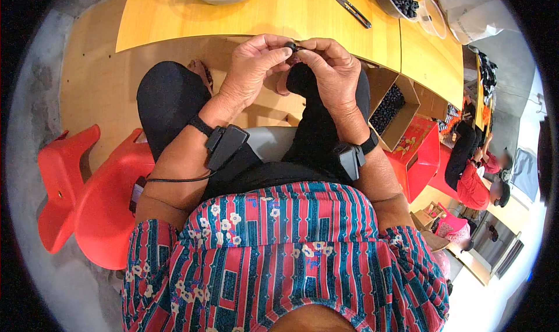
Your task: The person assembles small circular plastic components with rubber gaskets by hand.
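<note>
In front of the table edge, above my knees, my two hands meet at a small black rounded part. My left hand pinches it between thumb and forefinger. The thumb and forefinger of my right hand are pressed together right beside it; what lies between them is mostly hidden, with only a dark bit showing. Beyond the hands, a white bowl of black ring-shaped parts stands on the yellow table. Black-handled thread snips lie to the right of it.
A second bowl of black parts and a clear plastic tub stand at the back right. Below the table's right side, a cardboard box holds small black pieces. Red chairs are at my left. Other people sit far right.
</note>
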Motion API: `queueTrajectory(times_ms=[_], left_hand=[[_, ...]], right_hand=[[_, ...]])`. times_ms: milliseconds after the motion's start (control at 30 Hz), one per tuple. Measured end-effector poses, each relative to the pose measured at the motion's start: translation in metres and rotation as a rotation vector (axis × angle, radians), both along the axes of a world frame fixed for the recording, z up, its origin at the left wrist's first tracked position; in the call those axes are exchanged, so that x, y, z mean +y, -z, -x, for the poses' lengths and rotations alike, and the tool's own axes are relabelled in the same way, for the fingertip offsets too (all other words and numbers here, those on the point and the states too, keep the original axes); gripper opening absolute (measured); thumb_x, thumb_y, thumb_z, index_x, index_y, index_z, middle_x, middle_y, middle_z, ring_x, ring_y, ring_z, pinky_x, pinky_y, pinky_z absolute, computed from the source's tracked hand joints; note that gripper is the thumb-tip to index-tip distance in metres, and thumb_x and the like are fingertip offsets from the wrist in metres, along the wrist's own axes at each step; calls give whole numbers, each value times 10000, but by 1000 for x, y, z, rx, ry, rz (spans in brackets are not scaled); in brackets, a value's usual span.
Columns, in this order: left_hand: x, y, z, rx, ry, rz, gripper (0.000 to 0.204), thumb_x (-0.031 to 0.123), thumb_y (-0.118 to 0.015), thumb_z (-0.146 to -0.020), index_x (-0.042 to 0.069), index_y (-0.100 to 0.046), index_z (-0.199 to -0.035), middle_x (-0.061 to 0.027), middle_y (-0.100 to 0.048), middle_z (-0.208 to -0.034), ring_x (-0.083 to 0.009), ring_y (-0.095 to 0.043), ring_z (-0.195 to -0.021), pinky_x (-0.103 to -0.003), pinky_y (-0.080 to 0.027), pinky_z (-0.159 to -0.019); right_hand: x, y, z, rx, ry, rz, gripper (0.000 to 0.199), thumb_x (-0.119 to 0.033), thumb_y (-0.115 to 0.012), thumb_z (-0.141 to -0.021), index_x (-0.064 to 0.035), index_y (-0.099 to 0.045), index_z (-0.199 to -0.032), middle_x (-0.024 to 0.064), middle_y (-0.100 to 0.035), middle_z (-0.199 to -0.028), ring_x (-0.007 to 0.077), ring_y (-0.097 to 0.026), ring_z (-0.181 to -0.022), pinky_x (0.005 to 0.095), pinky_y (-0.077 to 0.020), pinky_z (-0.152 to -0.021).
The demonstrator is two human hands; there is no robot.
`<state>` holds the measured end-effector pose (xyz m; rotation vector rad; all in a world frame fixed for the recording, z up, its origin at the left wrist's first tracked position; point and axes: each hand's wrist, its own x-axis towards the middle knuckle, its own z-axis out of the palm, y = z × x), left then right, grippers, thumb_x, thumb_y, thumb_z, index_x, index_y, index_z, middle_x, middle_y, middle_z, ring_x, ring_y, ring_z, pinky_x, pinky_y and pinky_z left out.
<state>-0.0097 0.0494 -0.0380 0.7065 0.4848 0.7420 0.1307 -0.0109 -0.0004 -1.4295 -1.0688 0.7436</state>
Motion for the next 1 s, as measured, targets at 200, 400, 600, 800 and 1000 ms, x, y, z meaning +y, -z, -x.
queueTrajectory(times_ms=[200,400,600,800,1000], left_hand=[[-2,-1,2,80,4,-71,167,87,-577,-854,26,-595,-1008,-14,-607,-929,-82,-569,-814,-218,-491,-717],[-8,-7,9,35,9,7,164,91,-577,-857,20,-598,-1005,-20,-608,-919,-86,-569,-791,-229,-496,-713],[-18,-19,17,-17,-30,21,169,89,-595,-845,9,-598,-994,-28,-609,-870,-95,-575,-734,-240,-504,-690],[-6,-20,19,-38,-93,21,174,87,-609,-835,0,-599,-985,-40,-621,-853,-96,-581,-709,-240,-503,-672],[-1,-25,18,-40,-143,-16,177,80,-604,-838,-6,-596,-993,-47,-624,-857,-101,-588,-739,-228,-505,-684]], right_hand=[[-3,-7,4,-307,28,-65,66,4,-673,-732,-30,-646,-781,32,-634,-731,72,-583,-636,212,-484,-576],[-5,-6,10,-61,-1,-75,79,11,-681,-715,-24,-644,-774,39,-630,-728,84,-581,-633,212,-478,-577],[-9,-16,14,-78,-48,-93,89,30,-664,-723,-6,-659,-803,32,-639,-768,85,-578,-708,222,-477,-642],[5,-15,22,174,-54,-39,118,37,-627,-747,8,-670,-853,51,-638,-784,96,-584,-706,215,-476,-650],[10,-18,22,63,-51,-93,124,20,-617,-762,7,-673,-872,49,-641,-791,92,-588,-712,207,-477,-655]])
